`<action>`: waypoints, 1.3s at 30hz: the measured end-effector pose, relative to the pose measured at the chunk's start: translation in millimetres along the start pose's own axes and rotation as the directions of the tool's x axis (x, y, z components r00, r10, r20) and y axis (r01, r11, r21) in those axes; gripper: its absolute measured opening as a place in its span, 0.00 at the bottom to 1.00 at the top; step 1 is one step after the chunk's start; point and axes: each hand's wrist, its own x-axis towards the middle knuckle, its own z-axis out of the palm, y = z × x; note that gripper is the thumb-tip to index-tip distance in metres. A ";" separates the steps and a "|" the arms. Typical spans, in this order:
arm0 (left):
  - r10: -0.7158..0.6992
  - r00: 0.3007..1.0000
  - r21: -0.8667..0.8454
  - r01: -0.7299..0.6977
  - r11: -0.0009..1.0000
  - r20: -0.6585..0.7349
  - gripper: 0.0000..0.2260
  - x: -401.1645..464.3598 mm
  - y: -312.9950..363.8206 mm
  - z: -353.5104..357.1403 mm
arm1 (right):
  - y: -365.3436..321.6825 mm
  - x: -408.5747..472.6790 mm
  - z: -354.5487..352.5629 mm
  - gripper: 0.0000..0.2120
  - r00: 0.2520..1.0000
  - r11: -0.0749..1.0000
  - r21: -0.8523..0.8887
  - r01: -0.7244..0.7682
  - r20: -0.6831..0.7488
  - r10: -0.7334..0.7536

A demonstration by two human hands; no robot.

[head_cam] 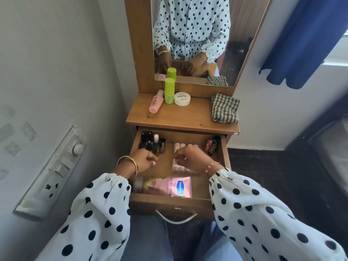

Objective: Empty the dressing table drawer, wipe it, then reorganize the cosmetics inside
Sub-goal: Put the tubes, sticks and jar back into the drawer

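At the frame's centre, your right hand (pixel 190 159) pinches curled fingers on the nail tray (pixel 178 167), long axis running away from you; your left hand (pixel 145 160), loosely curled, holds nothing.

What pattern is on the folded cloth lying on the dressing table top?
A green-and-white check; the cloth shows best in the head view.

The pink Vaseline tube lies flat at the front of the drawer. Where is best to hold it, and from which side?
Probably from above, fingers across the Vaseline tube at mid-body. It lies flat, lengthwise along the drawer front wall, its cap end under the left sleeve.
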 end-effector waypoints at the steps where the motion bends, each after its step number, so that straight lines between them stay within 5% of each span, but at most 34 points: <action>1: 0.012 0.999 -0.050 -0.014 0.999 -0.041 0.11 2.4 3.7 -8.0 | -3.1 6.4 -10.2 0.11 0.999 0.999 0.034 -0.001 -0.035 0.002; 8: 0.021 0.957 -0.301 -0.112 0.947 -0.288 0.10 26.6 28.8 -59.0 | -23.5 64.2 -61.8 0.09 0.970 0.974 0.225 0.003 -0.236 0.052; 15: -0.049 0.900 -0.396 -0.141 0.907 -0.433 0.11 52.1 33.4 -67.2 | -33.1 116.9 -64.6 0.17 0.964 0.997 0.063 -0.039 -0.261 0.055; 23: -0.212 0.890 -0.619 -0.096 0.779 -0.404 0.11 73.4 26.2 -68.0 | -38.0 148.6 -55.5 0.22 0.973 0.990 -0.120 -0.070 -0.226 0.042; 26: -0.213 0.894 -0.656 -0.112 0.746 -0.394 0.09 74.5 24.0 -66.0 | -40.9 148.5 -52.2 0.19 0.932 0.993 0.047 -0.112 -0.342 0.122; 30: -0.193 0.901 -0.658 -0.125 0.743 -0.388 0.10 73.8 22.2 -63.6 | -42.1 149.2 -48.8 0.23 0.887 0.984 0.057 -0.167 -0.427 0.175; 39: -0.187 0.910 -0.649 -0.110 0.753 -0.371 0.13 73.3 27.7 -64.7 | -42.6 142.1 -50.6 0.19 0.862 0.925 0.313 -0.215 -0.385 0.331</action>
